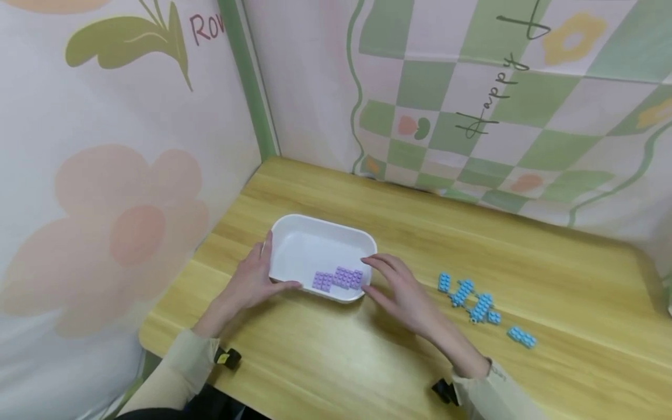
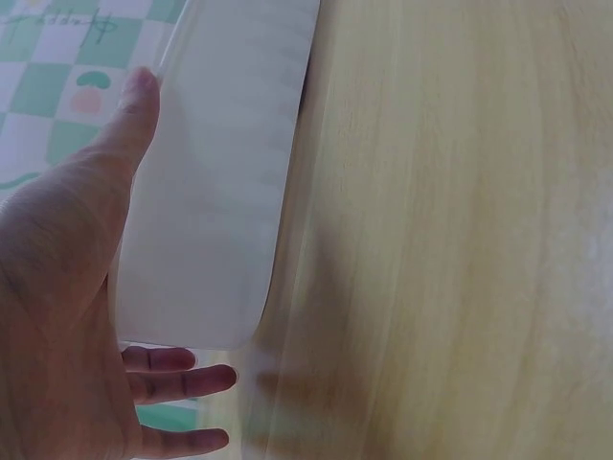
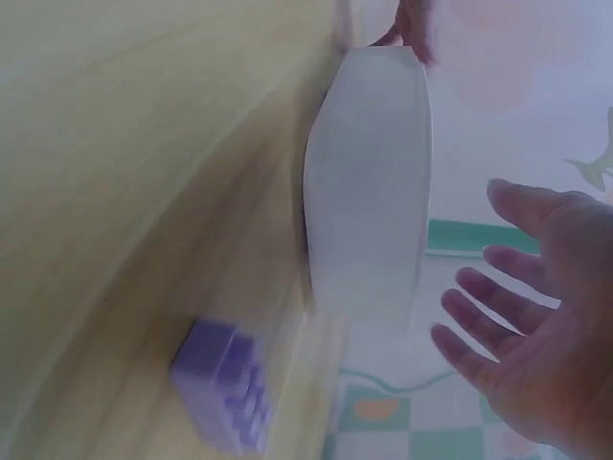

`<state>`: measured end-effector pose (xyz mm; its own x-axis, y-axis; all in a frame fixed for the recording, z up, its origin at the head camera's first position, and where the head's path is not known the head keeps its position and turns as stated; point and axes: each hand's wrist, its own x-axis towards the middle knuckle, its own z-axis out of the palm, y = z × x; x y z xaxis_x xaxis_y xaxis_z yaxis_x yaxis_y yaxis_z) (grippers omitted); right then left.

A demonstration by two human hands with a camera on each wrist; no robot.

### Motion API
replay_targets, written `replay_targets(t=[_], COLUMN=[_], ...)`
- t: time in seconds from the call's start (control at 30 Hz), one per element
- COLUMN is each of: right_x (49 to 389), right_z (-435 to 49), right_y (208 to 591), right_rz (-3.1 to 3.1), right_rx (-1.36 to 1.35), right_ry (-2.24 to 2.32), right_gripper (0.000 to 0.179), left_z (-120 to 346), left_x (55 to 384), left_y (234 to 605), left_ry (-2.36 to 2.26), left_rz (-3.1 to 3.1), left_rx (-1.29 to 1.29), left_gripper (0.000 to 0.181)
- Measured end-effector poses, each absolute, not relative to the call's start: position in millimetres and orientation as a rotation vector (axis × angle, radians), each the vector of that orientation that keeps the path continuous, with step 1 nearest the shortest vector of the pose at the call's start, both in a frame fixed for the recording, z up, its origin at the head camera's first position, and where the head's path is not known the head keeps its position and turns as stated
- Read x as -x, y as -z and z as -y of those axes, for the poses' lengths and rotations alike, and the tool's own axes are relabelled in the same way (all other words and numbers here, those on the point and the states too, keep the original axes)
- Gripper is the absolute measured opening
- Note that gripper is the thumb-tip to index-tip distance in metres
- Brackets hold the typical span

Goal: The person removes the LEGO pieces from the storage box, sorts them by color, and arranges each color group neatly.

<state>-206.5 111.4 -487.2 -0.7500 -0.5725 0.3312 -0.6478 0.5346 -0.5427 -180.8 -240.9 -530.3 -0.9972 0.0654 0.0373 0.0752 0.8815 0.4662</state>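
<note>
I've got the white tray [image 1: 301, 248] sitting on the wooden table [image 1: 310, 189], with some purple bricks [image 1: 348, 277] lying in its near right part. The person's left hand [image 1: 254, 277] is at the tray's left end, thumb along the near side and the other fingers straight and spread around the corner – a touch, not a clench, from what I can see. The right hand [image 1: 401, 291] is by the right end, fingers loosely bent and holding nothing; my right wrist feed shows a gap between it and the wall. Farther right there's a loose row of blue bricks [image 1: 481, 306] on the wood. Behind the table hangs a green-and-white checked cloth [image 1: 427, 84] – "Happy" readable sideways – and a big pink flower [image 1: 89, 245] is on the left.
</note>
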Motion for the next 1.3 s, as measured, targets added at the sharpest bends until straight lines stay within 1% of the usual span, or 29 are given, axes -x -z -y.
replay_targets(t=[0.1,0.2,0.5,0.53,0.73,0.77,0.87,1.03,1.17,1.3], right_x=[216.5,226.9,247.9,252.8,258.8,256.3,259.1,262.0,261.7,262.3], right_z=[-97.7,-83.7,-49.8,-49.2,-35.4,-31.0,-24.2,-12.5,-6.0,-3.5], right_y=[489.4,492.1,502.5,510.0,511.7,505.5,507.5,510.0,507.6,508.3], right_rz=[2.645,2.641,2.694,2.674,2.686,2.707,2.698,2.753,2.786,2.795], right_rx=[-1.071,-1.099,-1.283,-1.316,-1.407,-1.414,-1.487,-1.567,-1.603,-1.598], right_ry=[-1.067,-1.092,-0.982,-0.968,-0.817,-0.779,-0.693,-0.671,-0.625,-0.561], right_gripper=[0.046,0.043,0.046,0.046,0.042,0.038,0.029,0.019,0.017,0.019], left_z=[241.1,241.3,241.2,241.3,241.5,241.6,241.2,241.0,241.2,241.5], left_x=[180.8,180.8,180.2,180.2,180.5,180.6,181.1,180.8,180.5,180.5], left_y=[529.7,529.6,530.3,530.3,530.4,530.5,531.1,531.7,531.8,531.4], left_ry=[0.746,0.743,0.725,0.721,0.715,0.714,0.712,0.720,0.728,0.733], left_rz=[3.031,3.029,3.030,3.030,3.025,3.024,3.020,3.023,3.025,3.023], left_rx=[0.111,0.111,0.099,0.101,0.118,0.120,0.118,0.109,0.101,0.098], left_gripper=[0.144,0.144,0.142,0.142,0.142,0.142,0.142,0.142,0.142,0.142])
